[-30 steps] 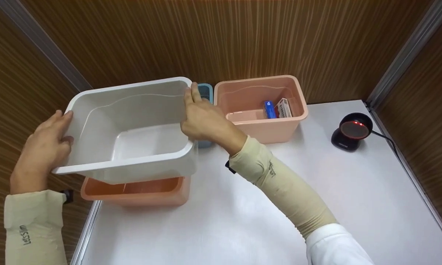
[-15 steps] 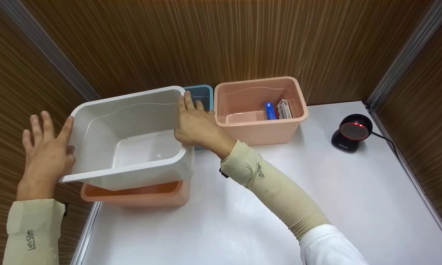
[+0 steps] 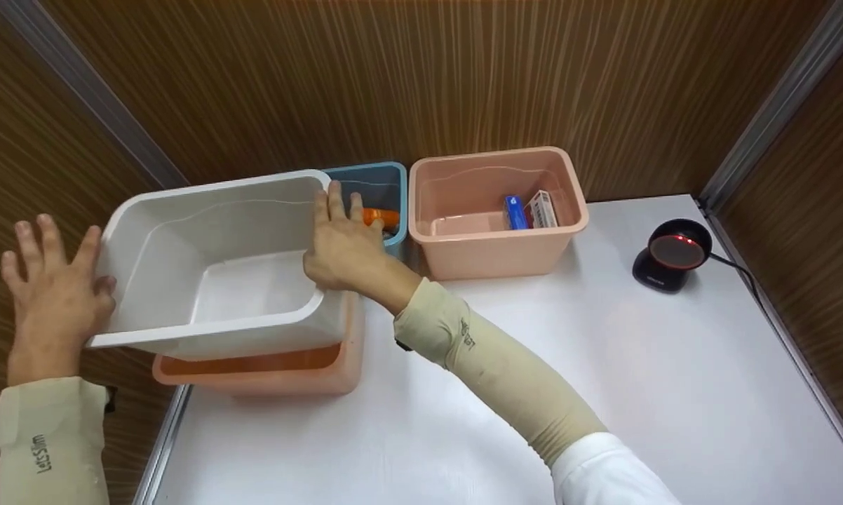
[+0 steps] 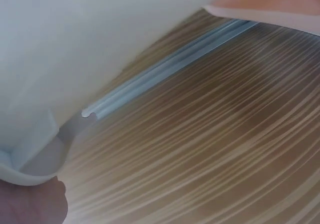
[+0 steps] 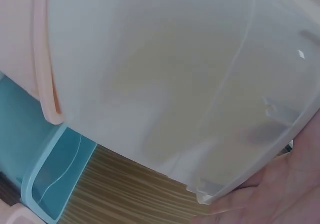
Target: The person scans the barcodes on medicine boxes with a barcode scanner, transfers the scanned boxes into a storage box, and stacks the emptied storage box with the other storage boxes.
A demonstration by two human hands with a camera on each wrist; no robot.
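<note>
A large white bin (image 3: pixel 246 280), tilted, stands over the peach bin (image 3: pixel 288 382) at the left; I cannot tell whether they touch. At the white bin's left rim is my left hand (image 3: pixel 53 301), fingers spread and straight, thumb against the rim. My right hand (image 3: pixel 355 252) lies along the right rim with its fingers straight; its thumb is hidden. In the right wrist view the bin's outer wall (image 5: pixel 150 73) fills most of the picture, above my right palm (image 5: pixel 280 194). The left wrist view shows part of my left hand (image 4: pixel 35 204) under the rim.
Behind, a blue bin (image 3: pixel 393 184) holds an orange item (image 3: pixel 381 218). A second peach bin (image 3: pixel 498 256) contains a blue box (image 3: pixel 515 212) and a white box (image 3: pixel 543 209). A black scanner (image 3: pixel 674 249) with a red light stands at the right, its cable along the wall.
The white bin has moved down and left with both hands, uncovering more of the blue bin and its orange item. My left fingers have spread apart.
</note>
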